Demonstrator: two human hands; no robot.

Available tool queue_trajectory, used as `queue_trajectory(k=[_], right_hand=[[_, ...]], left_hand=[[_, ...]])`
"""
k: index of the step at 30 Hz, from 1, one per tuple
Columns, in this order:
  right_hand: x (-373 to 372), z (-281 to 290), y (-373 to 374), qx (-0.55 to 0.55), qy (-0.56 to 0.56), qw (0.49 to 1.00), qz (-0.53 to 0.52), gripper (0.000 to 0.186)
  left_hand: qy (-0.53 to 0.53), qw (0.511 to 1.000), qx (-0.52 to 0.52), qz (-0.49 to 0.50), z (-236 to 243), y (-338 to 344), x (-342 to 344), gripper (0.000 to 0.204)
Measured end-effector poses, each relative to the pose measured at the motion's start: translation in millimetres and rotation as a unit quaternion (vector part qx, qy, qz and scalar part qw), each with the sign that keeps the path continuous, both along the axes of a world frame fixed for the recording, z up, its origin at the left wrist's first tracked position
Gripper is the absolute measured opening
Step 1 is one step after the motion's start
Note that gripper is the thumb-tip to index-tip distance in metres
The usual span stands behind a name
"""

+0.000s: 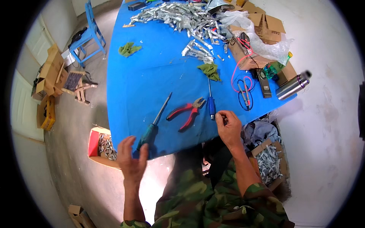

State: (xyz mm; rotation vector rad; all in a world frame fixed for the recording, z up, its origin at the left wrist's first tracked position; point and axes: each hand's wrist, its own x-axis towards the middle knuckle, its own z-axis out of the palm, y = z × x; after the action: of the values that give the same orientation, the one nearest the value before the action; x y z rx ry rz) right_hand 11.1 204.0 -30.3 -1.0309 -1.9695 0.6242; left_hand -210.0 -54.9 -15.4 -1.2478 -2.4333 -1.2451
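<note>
My left hand (131,155) is beside the green-handled screwdriver (147,133) at the near edge of the blue table (152,72), fingers apart. My right hand (228,127) has its fingers curled near the butt of a blue-handled screwdriver (211,108); whether it holds anything is hidden. Red-and-black pliers (186,117) lie open between the screwdrivers. A green rag (208,70) lies at the blue screwdriver's tip, and another (129,49) is farther left. Test probes (245,95) with red and black leads lie to the right.
A pile of silvery pieces (171,17) covers the table's far end. Along the right are cartons (266,26), a dark device (264,83) and a steel flask (291,87). Below the edges sit boxes of scrap (108,148) (268,163); a blue chair (89,38) and folding stool (78,85) stand left.
</note>
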Motion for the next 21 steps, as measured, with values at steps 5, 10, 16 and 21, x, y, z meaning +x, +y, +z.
queue_trajectory(k=[5,10,16,21], right_hand=[[-20.1,0.6,29.4,0.006,-0.013,0.999,-0.035,0.018],[-27.0,-14.3,37.9,0.01,-0.047,0.998,-0.04,0.025],[-29.2,-6.5,36.7,0.019,-0.062,0.997,-0.051,0.029],[-28.7,-6.6,37.9,0.021,-0.054,0.997,-0.046,0.03]], left_hand=[[0.059,0.992,-0.109,0.002,6.1,42.8,4.0,0.037],[0.047,0.991,-0.122,-0.003,-4.1,47.8,-12.5,0.026],[0.03,0.995,-0.06,0.08,-14.4,57.8,-48.2,0.024],[0.085,0.986,-0.09,0.114,-11.0,72.7,-51.0,0.026]])
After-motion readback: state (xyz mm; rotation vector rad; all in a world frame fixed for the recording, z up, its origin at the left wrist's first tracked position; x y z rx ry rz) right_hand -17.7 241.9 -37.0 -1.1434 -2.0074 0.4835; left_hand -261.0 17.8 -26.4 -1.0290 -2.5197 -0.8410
